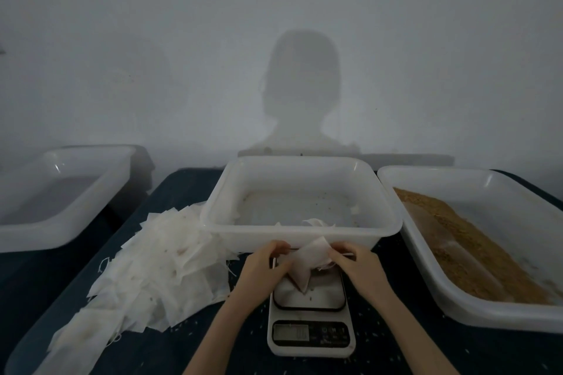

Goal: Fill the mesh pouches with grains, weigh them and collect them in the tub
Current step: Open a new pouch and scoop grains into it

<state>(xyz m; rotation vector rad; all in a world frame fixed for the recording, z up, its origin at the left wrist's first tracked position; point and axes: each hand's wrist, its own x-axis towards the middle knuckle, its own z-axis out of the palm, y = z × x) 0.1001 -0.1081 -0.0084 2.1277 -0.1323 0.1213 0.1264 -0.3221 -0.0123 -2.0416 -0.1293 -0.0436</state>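
Pouch (306,265) slants, corner down over scale (310,298).

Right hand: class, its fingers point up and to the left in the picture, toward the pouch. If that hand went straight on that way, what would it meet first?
The right hand already pinches the pouch above the scale. Beyond the pouch, it would probably meet the left hand gripping the other end, though depth is uncertain.

White, translucent mesh pouch (307,262), darker at its lower tip; pile of empty pouches (158,268) white with faint brown specks; three tubs milky white: middle (304,231), left (61,234), right (457,304); golden-brown grains (475,250); scale (310,335) white with grey display; tabletop (170,350) dark navy, flecked with pale grains; pale grey wall (426,55).
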